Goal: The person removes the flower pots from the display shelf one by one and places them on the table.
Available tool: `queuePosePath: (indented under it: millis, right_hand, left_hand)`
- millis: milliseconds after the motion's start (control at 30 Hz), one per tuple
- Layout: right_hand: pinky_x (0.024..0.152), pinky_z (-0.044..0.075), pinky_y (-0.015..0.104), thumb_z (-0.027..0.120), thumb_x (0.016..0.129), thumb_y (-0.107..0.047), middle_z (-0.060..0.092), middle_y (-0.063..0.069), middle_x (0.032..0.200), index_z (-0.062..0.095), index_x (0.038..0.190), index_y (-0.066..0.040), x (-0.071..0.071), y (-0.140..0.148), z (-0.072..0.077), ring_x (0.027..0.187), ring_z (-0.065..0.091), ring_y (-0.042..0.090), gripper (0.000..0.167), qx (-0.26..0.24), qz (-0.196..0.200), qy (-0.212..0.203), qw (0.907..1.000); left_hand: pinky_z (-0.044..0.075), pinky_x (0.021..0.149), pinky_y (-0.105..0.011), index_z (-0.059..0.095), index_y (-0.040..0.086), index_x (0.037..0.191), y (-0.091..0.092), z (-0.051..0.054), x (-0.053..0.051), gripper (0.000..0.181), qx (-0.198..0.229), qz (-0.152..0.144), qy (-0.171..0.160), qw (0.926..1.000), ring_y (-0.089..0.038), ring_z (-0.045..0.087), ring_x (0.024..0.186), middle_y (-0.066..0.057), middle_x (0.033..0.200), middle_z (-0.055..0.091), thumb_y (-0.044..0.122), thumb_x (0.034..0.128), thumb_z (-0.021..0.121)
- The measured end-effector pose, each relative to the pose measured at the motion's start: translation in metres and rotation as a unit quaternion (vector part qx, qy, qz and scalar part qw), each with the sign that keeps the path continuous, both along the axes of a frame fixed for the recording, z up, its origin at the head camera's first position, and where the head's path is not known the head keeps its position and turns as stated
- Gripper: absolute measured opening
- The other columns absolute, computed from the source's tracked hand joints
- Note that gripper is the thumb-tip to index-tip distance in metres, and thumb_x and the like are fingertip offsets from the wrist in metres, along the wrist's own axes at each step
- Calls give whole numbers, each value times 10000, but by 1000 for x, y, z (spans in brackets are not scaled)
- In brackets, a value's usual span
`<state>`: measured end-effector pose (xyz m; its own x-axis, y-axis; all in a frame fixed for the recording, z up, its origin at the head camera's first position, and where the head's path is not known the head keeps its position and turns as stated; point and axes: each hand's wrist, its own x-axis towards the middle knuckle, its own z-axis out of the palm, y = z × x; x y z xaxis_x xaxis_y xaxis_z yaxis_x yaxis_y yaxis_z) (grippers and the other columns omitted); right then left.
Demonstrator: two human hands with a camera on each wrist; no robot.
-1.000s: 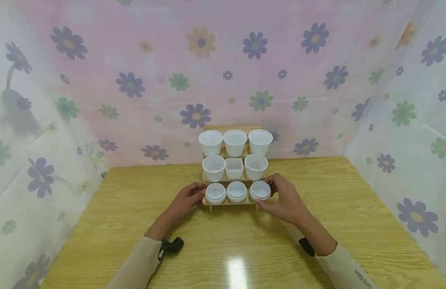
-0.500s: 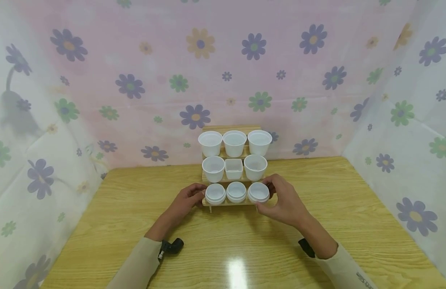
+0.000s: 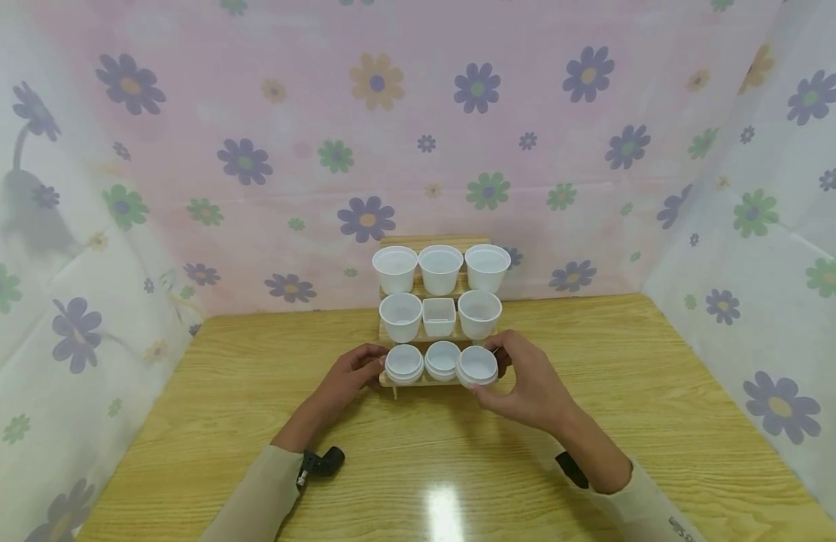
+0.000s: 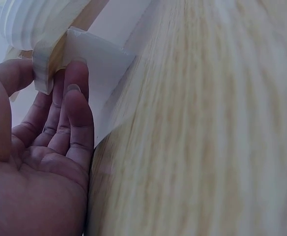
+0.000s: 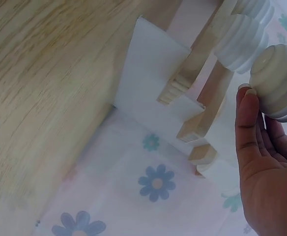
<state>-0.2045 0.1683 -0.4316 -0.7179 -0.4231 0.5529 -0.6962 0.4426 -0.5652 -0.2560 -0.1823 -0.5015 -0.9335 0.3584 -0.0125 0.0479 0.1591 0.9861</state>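
Note:
A small white ribbed pot (image 3: 478, 365) is pinched between the thumb and fingers of my right hand (image 3: 529, 388). In the right wrist view, this pot (image 5: 278, 81) is off the shelf, with the thumb near its base. My left hand (image 3: 346, 380) grips the left end of the wooden rack's lowest shelf. That shelf end (image 4: 47, 59) lies between thumb and fingers in the left wrist view. Two similar ribbed pots, a left one (image 3: 404, 363) and a middle one (image 3: 442, 360), sit on the lowest shelf; the held pot partly overlaps the middle one.
On the rack's middle shelf stand two round cups (image 3: 400, 316) with a square cup (image 3: 439, 316) between them. Three larger white cups (image 3: 440, 269) fill the top shelf. The wood-grain table (image 3: 418, 452) meets a flowered backdrop (image 3: 289, 188) behind the rack.
My right hand has brought the right-hand ribbed pot off its spot, leftward and slightly towards me, tilting it. My left hand has stayed at the shelf end.

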Motion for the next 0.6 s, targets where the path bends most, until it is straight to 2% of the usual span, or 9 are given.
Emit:
queuePosePath:
  millis: [267,600]
  right_hand:
    - [684,609,373,936,757,-95,654,-4,1062,614,1194,-48,4,-9,0,838,623,118,545,-56,182,61,9998]
    - [707,618,356,948,783,-122,671,-18,1090,625,1213,-81,6,-19,1,863,652,126,539,-50,463,1,9989]
  left_hand:
    - [596,829,-330,584,-33,1406,-1,-2,0,397,-59,44,91,9999,-186,675,943,-108,1185,712,247,1125,571]
    - [598,838,-335,598,-29,1385,0,-1,1,372,9,36,167,9999,-185,683,963,-112,1197,719,230,1120,578]
